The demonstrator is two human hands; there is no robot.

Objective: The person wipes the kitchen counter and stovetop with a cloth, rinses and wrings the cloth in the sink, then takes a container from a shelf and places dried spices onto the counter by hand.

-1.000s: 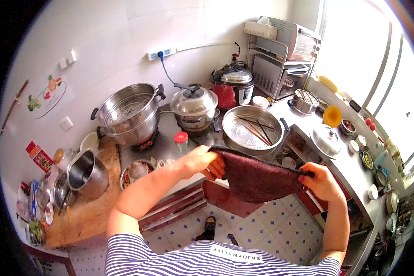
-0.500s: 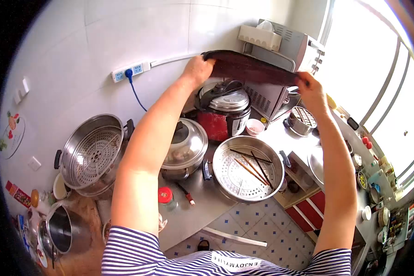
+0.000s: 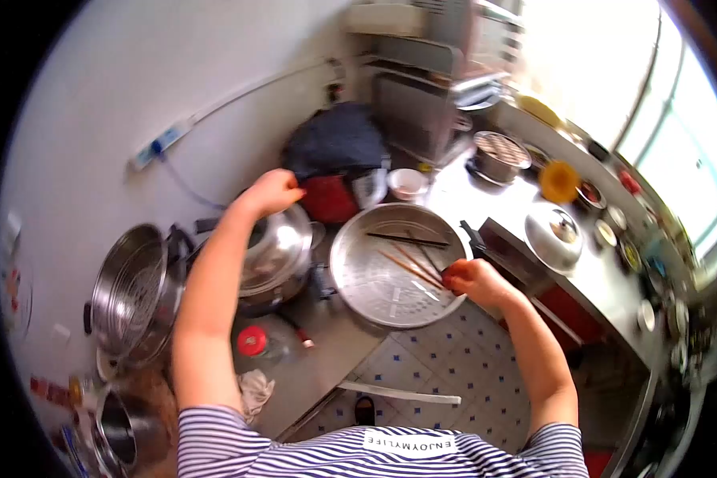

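Observation:
My right hand (image 3: 474, 280) is at the right rim of a wide steamer pan (image 3: 358, 275) with a perforated base. Its fingers are closed over the near ends of several chopsticks (image 3: 410, 267), light and dark, lying in the pan. Over the lidded pot (image 3: 271, 267) hovers my left hand (image 3: 275, 193), fingers curled and nothing visible in them. Just beyond it, a dark cloth (image 3: 334, 139) lies draped over the top of a red electric cooker (image 3: 331, 199), hiding its lid. Motion blurs parts of the view.
Left stands another steamer pot (image 3: 131, 287). A red-lidded jar (image 3: 252, 341) and a cloth (image 3: 255, 393) sit near the counter's front. A white bowl (image 3: 407, 183) is beside the cooker. Rightward are a steel pot (image 3: 498, 159), a domed lid (image 3: 551, 239) and a yellow bowl (image 3: 558, 182).
The dark cloth, held up between both hands before, now covers the cooker. Both hands have let it go and come down, the right one to the steamer pan. The camera view has shifted.

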